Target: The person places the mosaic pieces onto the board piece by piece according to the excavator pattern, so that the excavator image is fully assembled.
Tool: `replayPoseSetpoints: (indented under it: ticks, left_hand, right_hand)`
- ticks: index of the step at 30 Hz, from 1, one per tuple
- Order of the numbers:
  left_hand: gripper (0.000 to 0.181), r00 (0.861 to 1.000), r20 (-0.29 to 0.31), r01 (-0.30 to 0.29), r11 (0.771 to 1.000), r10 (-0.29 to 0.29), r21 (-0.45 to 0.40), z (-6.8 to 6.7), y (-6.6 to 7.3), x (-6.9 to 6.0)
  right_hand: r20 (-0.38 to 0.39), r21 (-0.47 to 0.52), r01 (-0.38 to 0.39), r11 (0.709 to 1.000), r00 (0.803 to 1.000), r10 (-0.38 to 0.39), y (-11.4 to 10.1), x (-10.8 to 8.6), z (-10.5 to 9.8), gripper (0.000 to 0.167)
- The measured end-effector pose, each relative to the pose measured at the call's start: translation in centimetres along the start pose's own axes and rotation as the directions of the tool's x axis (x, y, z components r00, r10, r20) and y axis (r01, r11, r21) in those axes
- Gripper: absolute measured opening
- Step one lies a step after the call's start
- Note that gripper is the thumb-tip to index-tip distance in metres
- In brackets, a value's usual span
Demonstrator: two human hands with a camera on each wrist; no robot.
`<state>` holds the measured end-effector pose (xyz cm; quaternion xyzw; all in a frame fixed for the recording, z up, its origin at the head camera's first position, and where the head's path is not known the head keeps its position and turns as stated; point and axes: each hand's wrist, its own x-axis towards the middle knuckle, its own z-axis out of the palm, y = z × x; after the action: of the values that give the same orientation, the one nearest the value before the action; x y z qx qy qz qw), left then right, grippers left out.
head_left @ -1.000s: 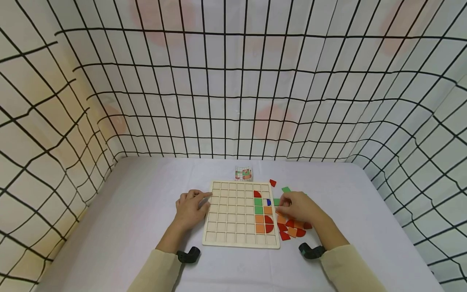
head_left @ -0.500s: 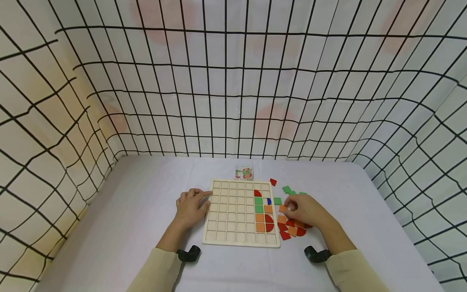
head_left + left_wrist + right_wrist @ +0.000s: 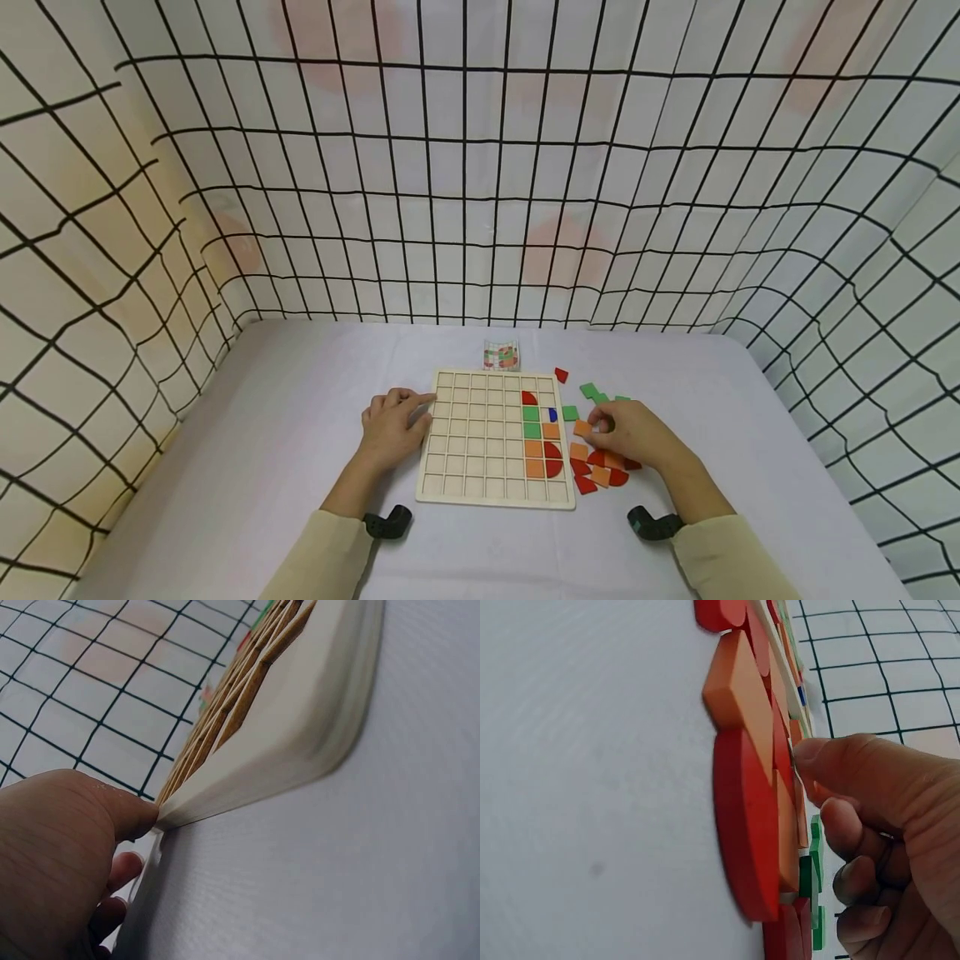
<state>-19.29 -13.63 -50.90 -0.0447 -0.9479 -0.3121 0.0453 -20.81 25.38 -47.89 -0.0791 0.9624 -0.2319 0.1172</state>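
A pale wooden grid board [image 3: 468, 442] lies on the table. Several red, green, orange and blue tiles sit in its right-hand columns. At its left edge is my left hand [image 3: 392, 429], index finger stretched to the rim; in the left wrist view the thumb [image 3: 131, 814] touches the board's side. Just right of the board, my right hand [image 3: 628, 429] pinches an orange square tile [image 3: 582, 427] at its right side between thumb and index finger. The right wrist view shows the thumb [image 3: 814, 752] against orange tiles, its other fingers curled; the contact is partly hidden.
Loose red and orange tiles [image 3: 600, 477] lie in a cluster below the right hand. Green tiles [image 3: 589, 391] and one red tile [image 3: 561, 375] lie farther back. A small patterned card [image 3: 501, 356] stands behind the board. Black wire mesh [image 3: 480, 225] encloses the table's back and sides.
My right hand has shifted slightly right, away from the board's edge, exposing the orange tile at its fingertips. Over the last half second it stays nearly still. The left hand has not moved.
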Motion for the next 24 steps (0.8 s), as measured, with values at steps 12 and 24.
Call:
replayPoseSetpoints:
  ticks: [12, 24]
  left_hand:
    - [0.037, 1.000, 0.006, 0.010, 1.000, -0.010, 0.003, 0.1, 0.0, 0.0]
    - [0.037, 1.000, 0.008, 0.008, 1.000, -0.008, -0.003, 0.0, -0.1, 0.1]
  right_hand:
    - [-0.013, 0.001, 0.040, 0.999, 0.999, -0.040, -1.8, 0.7, -0.1, 0.032]
    - [-0.009, -0.001, 0.156, 0.988, 0.988, -0.156, -4.1, 2.0, 0.9, 0.021]
